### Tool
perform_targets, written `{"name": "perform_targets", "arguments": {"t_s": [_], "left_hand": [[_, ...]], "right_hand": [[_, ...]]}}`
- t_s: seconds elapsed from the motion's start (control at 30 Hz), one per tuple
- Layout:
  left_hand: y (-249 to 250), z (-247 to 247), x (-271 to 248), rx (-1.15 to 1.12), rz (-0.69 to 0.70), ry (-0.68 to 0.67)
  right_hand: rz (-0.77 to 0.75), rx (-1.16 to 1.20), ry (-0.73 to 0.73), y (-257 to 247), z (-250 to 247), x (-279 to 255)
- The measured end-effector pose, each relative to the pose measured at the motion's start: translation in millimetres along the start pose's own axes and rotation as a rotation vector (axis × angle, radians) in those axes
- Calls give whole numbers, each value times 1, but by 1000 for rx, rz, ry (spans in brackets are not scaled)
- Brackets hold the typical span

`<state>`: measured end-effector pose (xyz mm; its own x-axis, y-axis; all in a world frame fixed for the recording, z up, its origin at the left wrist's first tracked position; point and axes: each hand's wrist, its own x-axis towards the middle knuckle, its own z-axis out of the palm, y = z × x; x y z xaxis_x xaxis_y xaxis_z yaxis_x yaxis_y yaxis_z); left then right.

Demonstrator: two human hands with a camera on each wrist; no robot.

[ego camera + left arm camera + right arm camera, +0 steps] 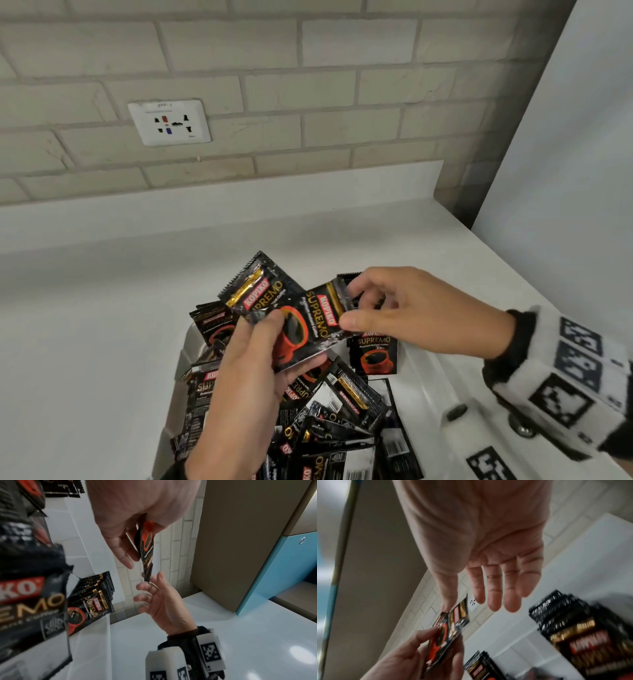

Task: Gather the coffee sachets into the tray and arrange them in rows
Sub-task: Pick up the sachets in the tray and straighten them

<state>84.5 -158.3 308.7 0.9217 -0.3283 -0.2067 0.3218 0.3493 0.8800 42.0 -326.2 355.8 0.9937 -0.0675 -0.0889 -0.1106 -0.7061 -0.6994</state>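
Note:
Above the white tray (190, 337) my left hand (291, 339) grips two fanned black Kopiko Supremo sachets (308, 322) between thumb and fingers. My right hand (347, 305) reaches in from the right with loosely straight fingers, its thumb and fingertips touching the top end of the nearer sachet. In the left wrist view the held sachets (145, 545) point edge-on at the right hand (150, 585). In the right wrist view the fingers (494, 601) are spread and straight. Several sachets (335, 411) lie jumbled in the tray, and a standing row (96, 595) leans at its far end.
The tray sits on a white counter (102, 308) against a brick wall with a socket plate (169, 121). A tall cupboard panel (565, 137) bounds the counter on the right. A marker-covered camera block (565, 387) is strapped to my right wrist.

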Motion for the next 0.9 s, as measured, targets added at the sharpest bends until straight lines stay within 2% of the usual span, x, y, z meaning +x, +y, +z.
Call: {"name": "perform_targets", "arguments": {"t_s": [0.1,0.23,0.37,0.47,0.53,0.7,0.8,0.9], "left_hand": [[-3,3,-4,62,3,-88],[-3,-4,-3,127,65,-113],[1,-12,2,97,102,-66],[2,-15,3,202,117,-82],[3,-15,3,278,116,-119],[6,-13,1,437,113,-181],[8,-13,0,476,146,-177],[9,-11,-1,490,146,-236]], "right_hand": [[33,231,-3,5,12,0],[119,510,61,10,14,-4],[131,807,294,16,3,-9],[98,916,392,19,-5,-14],[60,905,389,20,-8,-17],[-84,625,305,10,-17,-25],[-122,576,183,0,-24,-27],[-98,486,25,-8,-25,-25]]}}
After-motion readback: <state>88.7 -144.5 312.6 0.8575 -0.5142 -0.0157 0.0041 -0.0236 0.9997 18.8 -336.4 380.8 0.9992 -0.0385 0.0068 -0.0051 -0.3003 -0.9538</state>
